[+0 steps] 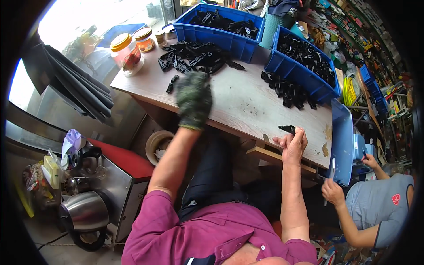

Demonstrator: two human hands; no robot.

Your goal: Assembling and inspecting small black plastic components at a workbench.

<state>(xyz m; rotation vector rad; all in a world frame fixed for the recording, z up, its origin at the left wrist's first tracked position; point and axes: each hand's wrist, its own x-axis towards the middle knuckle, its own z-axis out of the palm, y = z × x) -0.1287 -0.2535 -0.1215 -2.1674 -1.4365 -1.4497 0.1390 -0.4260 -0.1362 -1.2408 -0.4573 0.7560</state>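
Note:
My left hand (193,102), in a dark green patterned work glove, hovers over the near edge of the table (247,95), by the pile of black plastic parts (198,57). Its fingers are blurred and turned away, so what it holds, if anything, is hidden. Just left of the glove lie a couple of loose black pieces (172,84). My bare right hand (293,143) is above the table's right part, its fingers closed on a small black plastic part (287,129) that sticks out to the left. Farther back on the right lies a second heap of short black parts (289,90).
Two blue crates (223,34) (282,66) full of black parts stand at the back. Jars (126,53) stand at the far left corner. A blue bin (342,141) adjoins the right end, where a co-worker (375,207) sits. A kettle (86,212) stands at lower left.

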